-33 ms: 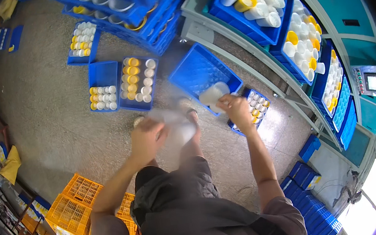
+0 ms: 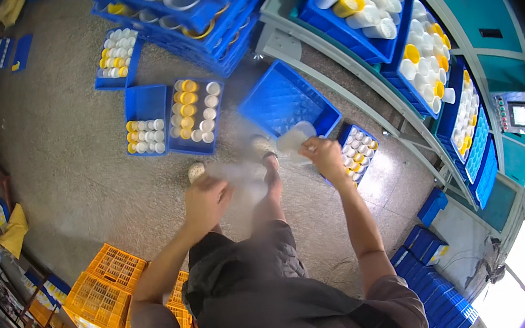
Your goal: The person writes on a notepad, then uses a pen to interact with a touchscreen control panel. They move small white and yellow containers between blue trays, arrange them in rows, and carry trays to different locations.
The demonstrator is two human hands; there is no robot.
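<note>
One pale cup-shaped piece [image 2: 293,136] in our right hand [image 2: 326,156], near a blue crate

We look straight down at our two bare hands, held out in front of us above a speckled floor [image 2: 111,200]. The fingers of our right hand are closed in a pinch on the near, right edge of the cup-shaped piece, perhaps so that its round body stays free. From here it overlaps the near edge of the large blue crate [image 2: 280,91]; we cannot tell whether the two touch.

Our left hand [image 2: 205,199] is on the left, fingers curled and thumb drawn in. A whitish, see-through blur [image 2: 239,183] lies just to its right; we cannot tell whether the fingers grip it.

Just right of the large crate, a small crate [image 2: 345,132] holds rows of white and yellow containers [image 2: 358,150]. Left of it, two more blue crates [image 2: 145,99] hold similar pieces in straight lines, probably to make counting easy. On the far right, blue trays [image 2: 345,41] on a rack are heaped with white and yellow cups [image 2: 422,58], packed closely, presumably to save room. A tall stack of blue crates [image 2: 211,56] stands far off; orange crates [image 2: 90,300] are piled near left.
</note>
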